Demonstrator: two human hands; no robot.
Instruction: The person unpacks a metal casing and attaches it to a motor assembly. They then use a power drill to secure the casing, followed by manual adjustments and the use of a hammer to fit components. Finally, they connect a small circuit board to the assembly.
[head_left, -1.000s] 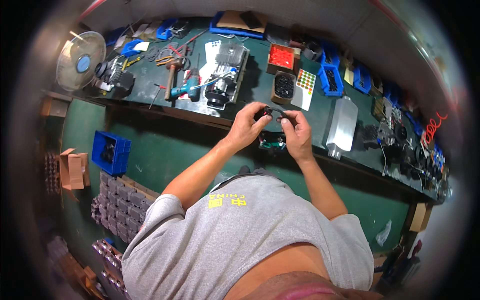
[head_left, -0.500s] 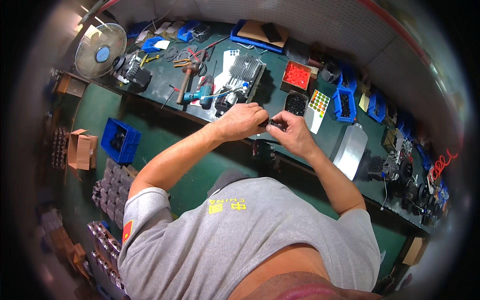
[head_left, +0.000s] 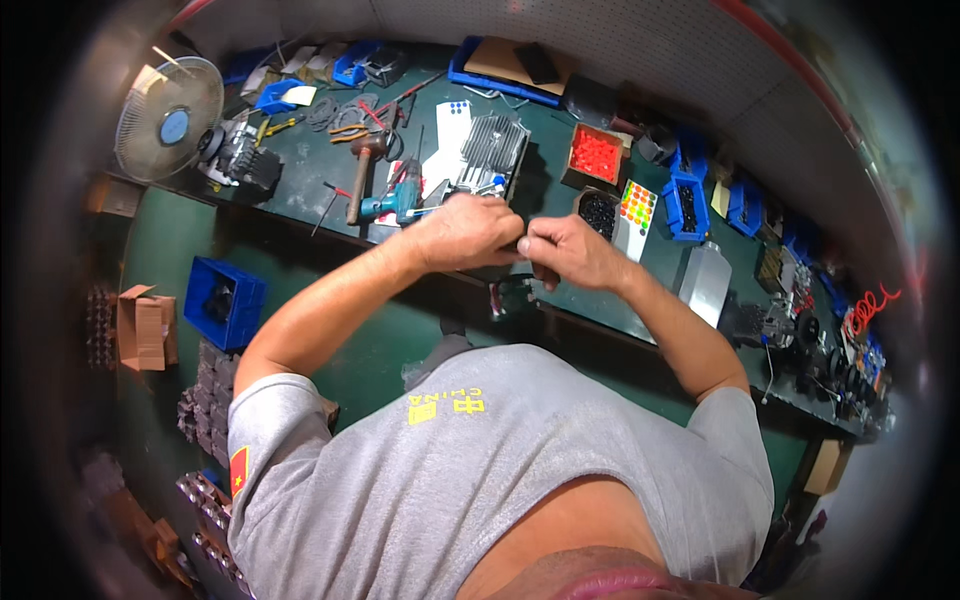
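My left hand [head_left: 470, 232] and my right hand [head_left: 577, 250] meet at the front edge of the green workbench, knuckles up. The fingers of both are curled closed, the fingertips nearly touching. Whatever they hold is hidden behind the fingers. Just beyond my left hand lies a finned grey metal housing [head_left: 492, 146], partly covered by the hand. To its left is a teal power drill [head_left: 404, 192]. Close past my right hand stands an open box of small black parts [head_left: 597, 212], with a sheet of coloured round stickers [head_left: 638, 205] beside it.
A mallet [head_left: 362, 175] and pliers lie left on the bench. Farther back stands a box of red parts [head_left: 594, 156]. Blue bins [head_left: 686, 208] and a silver metal canister [head_left: 704, 283] are on the right. A fan [head_left: 172, 125] stands far left; a blue crate [head_left: 225, 302] is below it.
My right hand has turned over, its fingers now pointing down and inward. A small dark piece seen between the fingertips before is now out of sight. The whole view has shifted slightly.
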